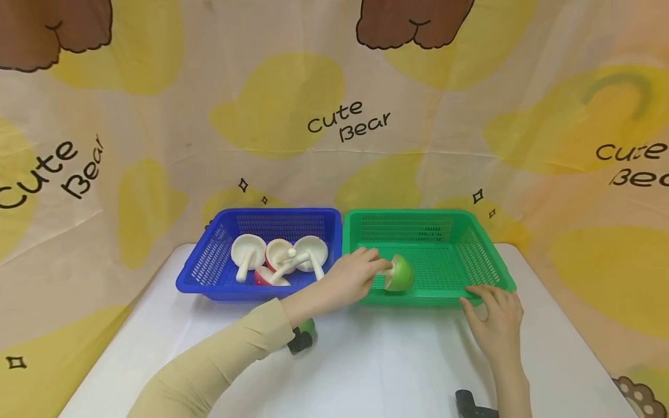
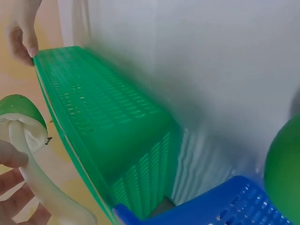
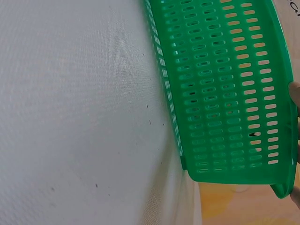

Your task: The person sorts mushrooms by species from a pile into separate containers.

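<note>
My left hand pinches the white stem of a toy mushroom with a green cap, over the front part of the green basket. The left wrist view shows the mushroom's pale curved stem between thumb and fingers. At the green basket's front right corner, my right hand holds the rim. Only the edges of its fingers appear in the right wrist view. To the left, the blue basket contains several toy mushrooms with white undersides and stems, some with red caps.
Both baskets stand side by side on a white table, before a patterned cloth. A rounded green object lies partly hidden under my left forearm. Black wrist camera parts show beside it.
</note>
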Motion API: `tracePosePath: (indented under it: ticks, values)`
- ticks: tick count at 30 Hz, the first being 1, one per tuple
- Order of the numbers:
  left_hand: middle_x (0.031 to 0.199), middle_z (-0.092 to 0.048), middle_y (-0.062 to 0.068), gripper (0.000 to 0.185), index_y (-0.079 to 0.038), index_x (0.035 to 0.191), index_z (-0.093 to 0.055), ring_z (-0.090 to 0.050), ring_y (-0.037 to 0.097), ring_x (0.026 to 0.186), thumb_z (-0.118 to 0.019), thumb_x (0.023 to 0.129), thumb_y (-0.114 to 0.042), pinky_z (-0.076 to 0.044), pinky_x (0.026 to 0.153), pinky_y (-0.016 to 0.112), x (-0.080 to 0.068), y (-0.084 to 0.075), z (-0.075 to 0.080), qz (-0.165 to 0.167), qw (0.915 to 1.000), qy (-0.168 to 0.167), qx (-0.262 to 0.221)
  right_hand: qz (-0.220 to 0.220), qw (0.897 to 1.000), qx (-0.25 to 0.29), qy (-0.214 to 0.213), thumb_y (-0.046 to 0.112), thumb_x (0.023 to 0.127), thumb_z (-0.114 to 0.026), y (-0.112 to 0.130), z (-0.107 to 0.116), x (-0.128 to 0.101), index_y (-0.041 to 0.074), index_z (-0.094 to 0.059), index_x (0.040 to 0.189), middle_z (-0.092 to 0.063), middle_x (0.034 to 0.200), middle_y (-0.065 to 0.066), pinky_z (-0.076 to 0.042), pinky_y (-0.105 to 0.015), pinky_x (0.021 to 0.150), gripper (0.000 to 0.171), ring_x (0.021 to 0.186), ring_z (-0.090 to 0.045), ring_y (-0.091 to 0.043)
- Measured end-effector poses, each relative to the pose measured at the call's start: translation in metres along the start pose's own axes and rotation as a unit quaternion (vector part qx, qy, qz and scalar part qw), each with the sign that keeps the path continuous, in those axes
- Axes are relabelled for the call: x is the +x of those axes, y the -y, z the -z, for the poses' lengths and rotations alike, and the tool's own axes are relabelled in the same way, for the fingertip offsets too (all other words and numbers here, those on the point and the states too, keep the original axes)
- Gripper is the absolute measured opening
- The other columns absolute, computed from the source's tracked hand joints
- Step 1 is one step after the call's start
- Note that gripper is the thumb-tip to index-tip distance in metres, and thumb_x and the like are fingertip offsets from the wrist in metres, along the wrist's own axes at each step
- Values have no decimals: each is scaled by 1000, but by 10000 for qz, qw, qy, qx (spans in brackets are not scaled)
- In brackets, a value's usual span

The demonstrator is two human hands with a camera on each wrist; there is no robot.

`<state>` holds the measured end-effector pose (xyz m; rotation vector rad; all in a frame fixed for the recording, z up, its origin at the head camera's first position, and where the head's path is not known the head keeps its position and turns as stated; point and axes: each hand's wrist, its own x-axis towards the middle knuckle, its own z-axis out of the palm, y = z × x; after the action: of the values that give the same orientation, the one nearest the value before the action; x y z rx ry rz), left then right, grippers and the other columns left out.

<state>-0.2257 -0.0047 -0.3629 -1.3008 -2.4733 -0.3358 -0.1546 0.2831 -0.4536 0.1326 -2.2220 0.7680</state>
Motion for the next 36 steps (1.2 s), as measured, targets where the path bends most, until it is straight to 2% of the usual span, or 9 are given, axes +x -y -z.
tracePosePath:
  ticks: [7, 12, 17, 20, 21, 25, 27, 31, 36]
  values:
    - [89, -59, 0, 38, -16, 119, -66, -42, 13, 71, -52, 89, 4, -30, 56, 16, 19, 5, -6, 420, 9960, 699, -353, 8, 10000, -8, -41, 1, 74, -76, 0, -2, 0, 1, -68, 98, -63, 103, -20, -17, -69, 109, 26, 105, -49, -40]
    - [93, -60, 1, 40, -18, 120, -65, -46, 12, 73, -50, 90, 5, -32, 57, 17, 31, 6, -14, 598, 9911, 1123, -379, 31, 10000, -30, -13, 1, 74, -76, 1, -3, 1, 1, -68, 98, -63, 103, -20, -16, -69, 109, 26, 105, -48, -40]
    - [97, -62, 1, 43, -19, 122, -65, -53, 13, 79, -49, 90, 5, -35, 60, 16, 46, 5, -23, 646, 9878, 1372, -347, -16, 10000, -69, 22, 1, 74, -76, 1, -2, 2, 1, -68, 98, -63, 104, -20, -17, -68, 109, 26, 105, -48, -40]
    - [100, -64, 1, 44, -19, 120, -65, -59, 16, 85, -50, 88, 7, -43, 63, 18, 53, 4, -29, 735, 9849, 1488, -503, -32, 10000, -85, 24, 2, 74, -76, 1, -2, 2, 1, -68, 98, -63, 104, -20, -17, -68, 109, 26, 105, -48, -40]
    - [104, -65, 1, 44, -19, 120, -66, -62, 17, 91, -50, 88, 7, -47, 67, 18, 56, 3, -32, 787, 9833, 1538, -576, -32, 9999, -95, 15, 2, 74, -76, 1, -2, 2, 1, -68, 98, -63, 104, -20, -17, -68, 109, 26, 105, -48, -40]
    - [110, -68, 1, 43, -18, 119, -66, -63, 15, 97, -50, 87, 7, -50, 70, 21, 64, 0, -44, 1047, 9720, 1850, -1005, -10, 9999, -120, -22, 2, 74, -77, 0, -2, 2, 2, -68, 98, -63, 103, -20, -17, -69, 108, 26, 105, -48, -40]
    - [110, -69, 1, 41, -17, 119, -66, -62, 12, 93, -51, 89, 5, -48, 68, 20, 67, -1, -49, 1237, 9635, 2022, -1242, -17, 9999, -127, -17, 2, 74, -77, 0, -2, 2, 2, -68, 98, -63, 103, -20, -17, -68, 109, 25, 105, -48, -40]
    - [103, -71, 4, 38, -16, 118, -67, -54, 10, 74, -51, 89, 5, -41, 58, 18, 71, -2, -55, 1544, 9472, 2281, -1640, -36, 9999, -121, 12, 2, 74, -77, 1, -2, 1, 2, -68, 98, -63, 104, -20, -17, -68, 109, 26, 105, -48, -40]
    - [103, -71, 9, 38, -13, 118, -66, -56, 11, 77, -52, 89, 6, -42, 64, 19, 72, -3, -57, 1743, 9304, 2411, -2141, -47, 9999, -149, -2, 2, 74, -77, 0, -2, 0, 2, -68, 97, -63, 103, -19, -17, -68, 109, 25, 105, -48, -39]
